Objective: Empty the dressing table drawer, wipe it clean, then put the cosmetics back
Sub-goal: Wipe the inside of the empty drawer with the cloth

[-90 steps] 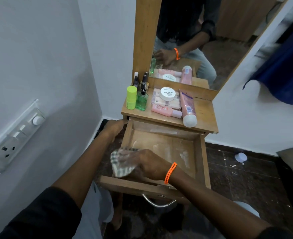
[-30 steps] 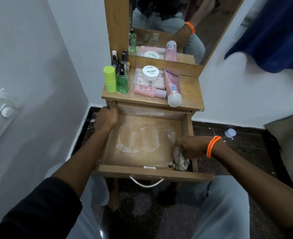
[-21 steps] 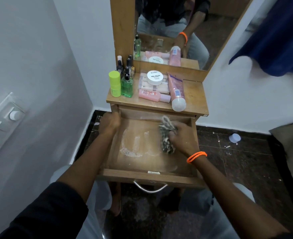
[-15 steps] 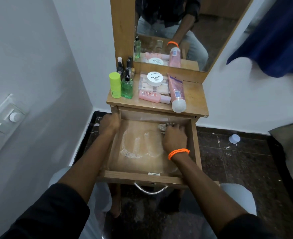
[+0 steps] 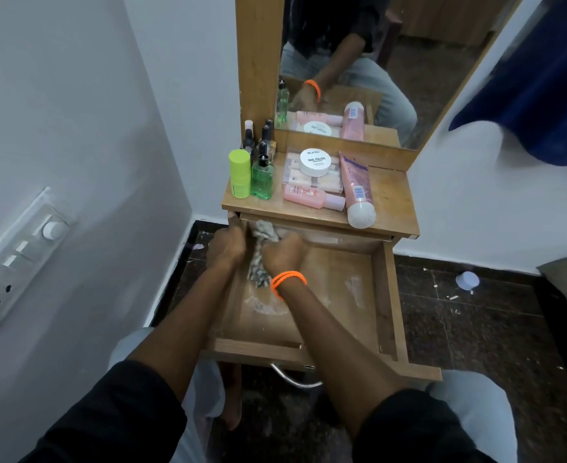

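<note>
head view: drawer [image 5: 383,295] pulled out, no items inside, white smears on floor. right hand [image 5: 283,253] with orange band, fingers curled round checked cloth [image 5: 258,275], pressing it into far left corner. left hand [image 5: 227,247] gripping drawer's left wall at far end, just beside cloth. cosmetics on tabletop [image 5: 392,192] above: green bottle [image 5: 262,178], lime tube [image 5: 239,173], white jar [image 5: 315,162], pink tube [image 5: 357,192], pink bottle [image 5: 310,197].

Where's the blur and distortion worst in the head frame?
Head view: motion blur smears both hands, left hand and right hand, and the cloth at the drawer's back left corner; the wide lens bows the mirror frame; light is dim and soft; the bottles are fairly sharp.
</note>
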